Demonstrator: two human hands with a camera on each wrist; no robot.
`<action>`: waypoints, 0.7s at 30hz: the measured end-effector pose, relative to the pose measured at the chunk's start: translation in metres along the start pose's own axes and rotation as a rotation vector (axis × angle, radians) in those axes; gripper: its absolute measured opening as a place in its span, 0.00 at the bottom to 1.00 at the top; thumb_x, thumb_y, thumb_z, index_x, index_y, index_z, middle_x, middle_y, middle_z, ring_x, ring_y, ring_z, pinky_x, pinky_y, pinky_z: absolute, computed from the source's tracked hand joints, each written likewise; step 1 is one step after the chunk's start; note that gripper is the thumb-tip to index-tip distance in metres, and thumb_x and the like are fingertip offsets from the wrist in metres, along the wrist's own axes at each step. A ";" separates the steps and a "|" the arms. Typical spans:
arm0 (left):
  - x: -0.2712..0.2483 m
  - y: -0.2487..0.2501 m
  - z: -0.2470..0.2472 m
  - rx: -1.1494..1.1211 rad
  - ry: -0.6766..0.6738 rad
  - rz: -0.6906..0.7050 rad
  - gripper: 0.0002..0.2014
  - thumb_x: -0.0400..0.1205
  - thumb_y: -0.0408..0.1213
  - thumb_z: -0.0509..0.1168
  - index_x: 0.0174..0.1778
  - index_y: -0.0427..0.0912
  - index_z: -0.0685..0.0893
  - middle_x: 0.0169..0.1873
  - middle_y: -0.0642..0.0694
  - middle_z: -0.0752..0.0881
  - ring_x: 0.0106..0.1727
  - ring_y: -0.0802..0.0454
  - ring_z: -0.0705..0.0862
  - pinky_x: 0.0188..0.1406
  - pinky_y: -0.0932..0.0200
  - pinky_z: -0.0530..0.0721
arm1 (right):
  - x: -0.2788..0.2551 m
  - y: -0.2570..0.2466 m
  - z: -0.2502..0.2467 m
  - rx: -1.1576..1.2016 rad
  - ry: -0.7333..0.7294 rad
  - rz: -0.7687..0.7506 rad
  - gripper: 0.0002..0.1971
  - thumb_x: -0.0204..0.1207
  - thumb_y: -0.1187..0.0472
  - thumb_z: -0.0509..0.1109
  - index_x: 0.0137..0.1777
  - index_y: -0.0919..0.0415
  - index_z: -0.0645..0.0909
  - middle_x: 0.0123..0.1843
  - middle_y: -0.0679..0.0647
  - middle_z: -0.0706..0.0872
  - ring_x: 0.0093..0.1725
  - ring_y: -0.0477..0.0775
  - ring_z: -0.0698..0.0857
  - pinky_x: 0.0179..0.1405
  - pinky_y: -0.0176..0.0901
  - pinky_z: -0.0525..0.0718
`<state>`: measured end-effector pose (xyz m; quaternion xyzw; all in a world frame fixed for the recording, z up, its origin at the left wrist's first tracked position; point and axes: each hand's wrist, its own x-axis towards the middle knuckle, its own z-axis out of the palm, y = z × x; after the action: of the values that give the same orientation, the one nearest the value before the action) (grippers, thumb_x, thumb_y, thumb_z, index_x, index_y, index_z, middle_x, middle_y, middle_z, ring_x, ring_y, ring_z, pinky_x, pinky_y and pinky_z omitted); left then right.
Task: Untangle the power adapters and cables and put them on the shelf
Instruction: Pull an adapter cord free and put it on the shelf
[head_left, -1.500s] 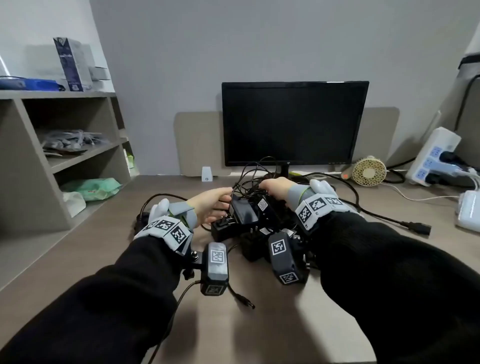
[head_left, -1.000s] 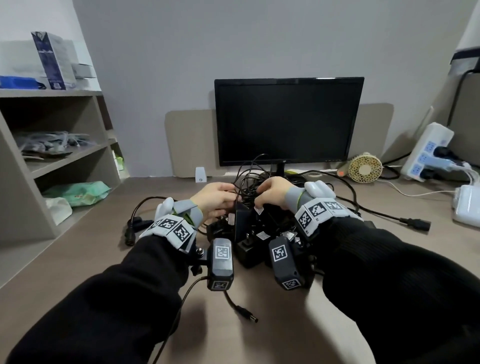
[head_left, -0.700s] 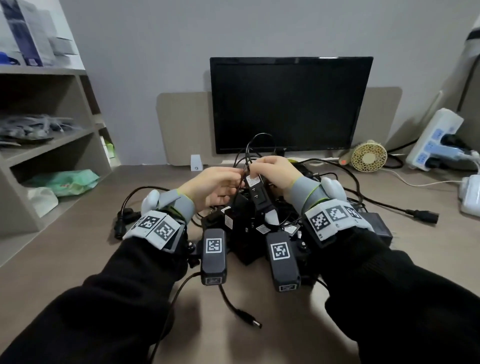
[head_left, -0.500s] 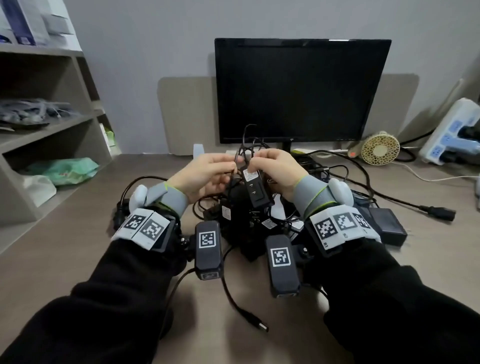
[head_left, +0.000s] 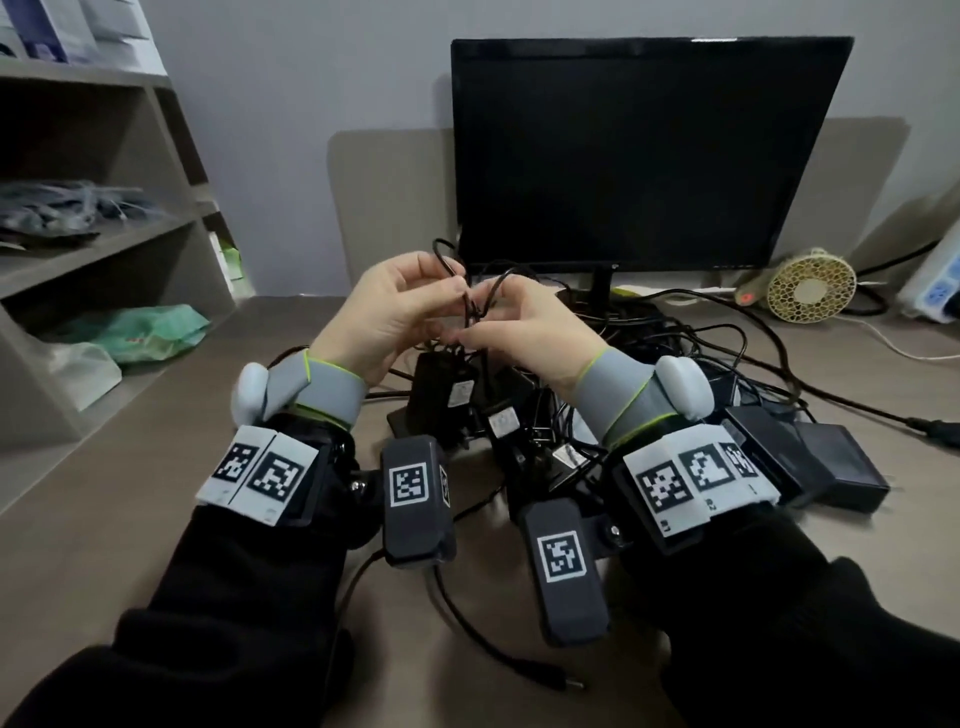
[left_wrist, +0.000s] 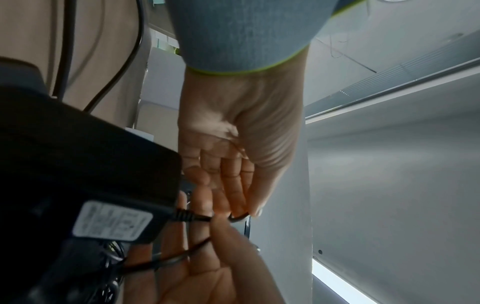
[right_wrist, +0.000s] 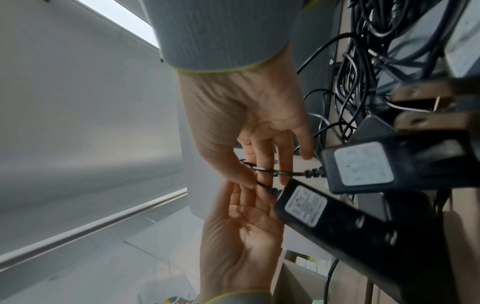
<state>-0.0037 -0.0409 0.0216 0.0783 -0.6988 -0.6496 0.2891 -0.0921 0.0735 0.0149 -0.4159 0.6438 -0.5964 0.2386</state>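
Note:
A tangle of black power adapters (head_left: 519, 431) and thin black cables lies on the desk in front of the monitor. Both hands are raised above it. My left hand (head_left: 457, 291) and right hand (head_left: 483, 322) each pinch a thin cable (head_left: 470, 306) between thumb and fingertips, almost touching. In the right wrist view two labelled adapters (right_wrist: 363, 164) hang close by the right hand (right_wrist: 254, 176), their cables running into the pinch. The left wrist view shows one labelled adapter (left_wrist: 85, 185) whose cable leads to the left hand (left_wrist: 241, 211). The shelf (head_left: 104, 244) stands at the left.
A black monitor (head_left: 639, 150) stands right behind the hands. A small round fan (head_left: 810, 286) and a power strip (head_left: 935, 291) sit at the right. Flat black bricks (head_left: 810, 462) lie right of the pile. A loose barrel plug (head_left: 550, 680) trails near me. A green packet (head_left: 140, 332) lies on the lowest shelf.
Both hands rose from the pile and came together. The right hand, which gripped a labelled adapter, now pinches cable above it, and the adapters hang lower.

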 end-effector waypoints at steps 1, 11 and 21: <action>-0.001 0.000 0.000 0.014 0.008 0.006 0.07 0.81 0.27 0.63 0.42 0.43 0.80 0.28 0.54 0.87 0.30 0.61 0.84 0.28 0.68 0.80 | 0.000 -0.001 0.004 0.008 -0.011 -0.002 0.25 0.61 0.65 0.80 0.56 0.70 0.75 0.52 0.72 0.88 0.50 0.64 0.88 0.51 0.50 0.84; 0.000 0.004 -0.005 0.236 0.126 0.141 0.17 0.66 0.35 0.76 0.45 0.52 0.77 0.40 0.53 0.76 0.38 0.60 0.74 0.38 0.71 0.74 | -0.004 -0.003 0.013 0.139 -0.100 0.101 0.29 0.80 0.78 0.51 0.78 0.61 0.49 0.18 0.49 0.68 0.20 0.49 0.74 0.28 0.40 0.75; -0.003 0.011 -0.002 0.647 -0.094 0.120 0.08 0.58 0.55 0.62 0.30 0.69 0.84 0.60 0.61 0.77 0.72 0.55 0.70 0.77 0.44 0.63 | -0.006 -0.013 0.001 0.111 -0.095 0.091 0.39 0.79 0.77 0.53 0.83 0.55 0.35 0.15 0.44 0.64 0.16 0.44 0.63 0.22 0.37 0.63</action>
<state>0.0023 -0.0396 0.0312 0.0948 -0.8848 -0.3788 0.2544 -0.0852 0.0786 0.0261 -0.4002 0.6159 -0.5991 0.3187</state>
